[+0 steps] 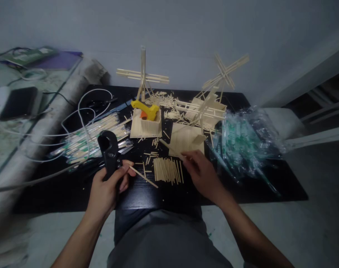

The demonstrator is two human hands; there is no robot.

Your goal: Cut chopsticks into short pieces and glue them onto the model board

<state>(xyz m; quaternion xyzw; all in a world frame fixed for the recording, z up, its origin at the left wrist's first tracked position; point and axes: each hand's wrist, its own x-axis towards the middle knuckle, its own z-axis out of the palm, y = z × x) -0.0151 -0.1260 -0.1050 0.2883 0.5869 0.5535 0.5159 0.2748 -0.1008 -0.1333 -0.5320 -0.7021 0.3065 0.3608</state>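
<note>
My left hand [109,184] is closed around a black hand tool [108,149] whose exact kind I cannot make out. Between its thumb and fingers it also pinches a thin wooden stick [144,176] that slants down to the right. My right hand [201,173] pinches a paler, thicker wooden stick [170,149], its far end pointing up and left. Just left of that hand lies a row of cut wooden sticks [168,171] side by side. Behind it is a flat panel made of sticks [183,137], partly overlapped by the held stick.
A yellow glue gun [148,111] rests in a small stick-built box [151,127]. Windmill-like stick models [143,76] stand at the back. Bagged sticks [93,137] and white cables [78,108] lie left; crumpled clear plastic wrappers [244,137] cover the right. Short offcuts [163,99] are scattered behind.
</note>
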